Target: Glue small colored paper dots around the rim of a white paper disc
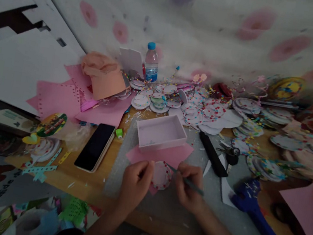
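In the head view a small round white disc (161, 176) carries red dots around its rim. My left hand (136, 183) is closed, thumb and forefinger pinching the disc's left edge. My right hand (190, 185) grips slender grey tweezers (194, 187), whose pointed tip reaches the upper right rim of the disc. Just beyond both hands, a white open box (161, 134) rests partly over a pink sheet (179, 153). A grey mat (143, 206) lies beneath them.
Many decorated discs (195, 109) are piled at the back near a water bottle (152, 64). A phone (95, 147) lies left. To the right are a black-handled cutter (212, 154), keys (231, 156) and a blue glue gun (259, 215) with a cord. An orange cap (103, 76) sits back left.
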